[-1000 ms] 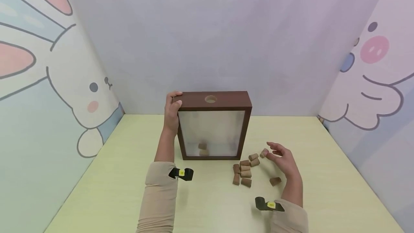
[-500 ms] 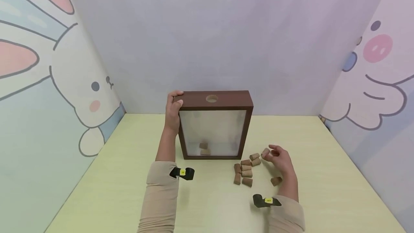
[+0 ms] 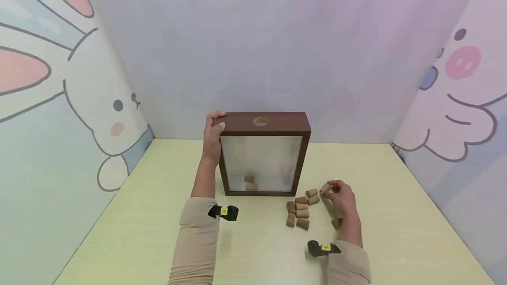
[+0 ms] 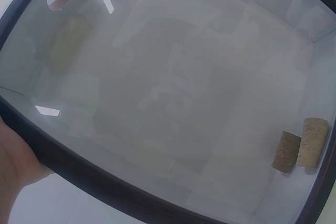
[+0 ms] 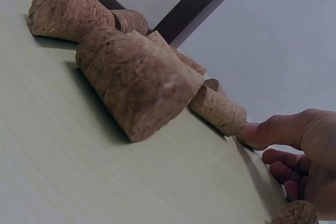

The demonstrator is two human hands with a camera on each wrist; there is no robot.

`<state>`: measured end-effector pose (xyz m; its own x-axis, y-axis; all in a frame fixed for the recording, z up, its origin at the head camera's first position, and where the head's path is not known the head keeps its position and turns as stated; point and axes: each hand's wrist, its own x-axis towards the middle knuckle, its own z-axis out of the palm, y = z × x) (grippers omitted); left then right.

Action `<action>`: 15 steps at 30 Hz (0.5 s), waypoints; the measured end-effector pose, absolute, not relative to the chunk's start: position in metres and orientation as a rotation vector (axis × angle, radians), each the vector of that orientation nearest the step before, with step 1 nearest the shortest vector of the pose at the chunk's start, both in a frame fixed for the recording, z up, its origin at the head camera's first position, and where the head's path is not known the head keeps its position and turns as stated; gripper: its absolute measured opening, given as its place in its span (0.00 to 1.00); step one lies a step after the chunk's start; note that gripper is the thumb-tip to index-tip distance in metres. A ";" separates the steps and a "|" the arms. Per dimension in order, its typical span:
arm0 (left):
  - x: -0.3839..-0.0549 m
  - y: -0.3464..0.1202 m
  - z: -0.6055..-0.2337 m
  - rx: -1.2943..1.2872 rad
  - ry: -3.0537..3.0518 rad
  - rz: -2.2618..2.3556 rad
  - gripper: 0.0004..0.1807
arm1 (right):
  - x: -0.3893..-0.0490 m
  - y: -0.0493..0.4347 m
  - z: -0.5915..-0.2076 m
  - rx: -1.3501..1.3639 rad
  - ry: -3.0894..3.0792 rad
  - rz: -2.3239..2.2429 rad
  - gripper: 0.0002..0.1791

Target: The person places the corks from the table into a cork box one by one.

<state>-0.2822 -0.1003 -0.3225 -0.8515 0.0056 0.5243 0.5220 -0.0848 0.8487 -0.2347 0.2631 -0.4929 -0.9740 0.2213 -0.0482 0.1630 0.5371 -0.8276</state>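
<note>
Right hand has closed in on the outlying cork.
Thumb and finger, apart a second ago, now pinch it at the table; grasp looks made, lift not yet; left hand grips box corner.

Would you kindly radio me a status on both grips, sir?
Left grip holding box. Right grip pinching cork. Two corks inside. Nothing covering top hole.

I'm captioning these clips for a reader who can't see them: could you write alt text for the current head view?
A person's left hand grips an upright, dark-framed box by its top left edge; two corks show inside, at the bottom. The right hand pinches a cork beside more corks scattered on the table.
</note>
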 end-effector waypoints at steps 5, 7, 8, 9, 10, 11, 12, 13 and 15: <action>-0.281 -0.101 -0.322 -0.586 -1.826 -2.010 0.25 | -0.233 0.263 -0.492 -0.359 -2.659 1.466 0.25; -0.280 -0.101 -0.322 -0.587 -1.830 -2.012 0.25 | -0.233 0.263 -0.490 -0.365 -2.654 1.492 0.25; -0.280 -0.101 -0.322 -0.584 -1.831 -2.013 0.25 | -0.232 0.263 -0.489 -0.361 -2.658 1.495 0.25; -0.280 -0.102 -0.322 -0.584 -1.833 -2.010 0.25 | -0.232 0.263 -0.488 -0.354 -2.667 1.496 0.25; -0.280 -0.102 -0.322 -0.584 -1.835 -2.008 0.25 | -0.231 0.263 -0.486 -0.349 -2.677 1.495 0.25; -0.280 -0.102 -0.322 -0.585 -1.835 -2.008 0.25 | -0.230 0.263 -0.484 -0.345 -2.684 1.496 0.26; -0.280 -0.101 -0.322 -0.586 -1.833 -2.010 0.25 | -0.229 0.263 -0.482 -0.334 -2.693 1.496 0.26; -0.281 -0.101 -0.322 -0.585 -1.829 -2.015 0.25 | -0.228 0.263 -0.479 -0.318 -2.705 1.487 0.26; -0.288 -0.102 -0.328 -0.591 -1.814 -2.015 0.23 | -0.226 0.263 -0.474 -0.282 -2.724 1.470 0.26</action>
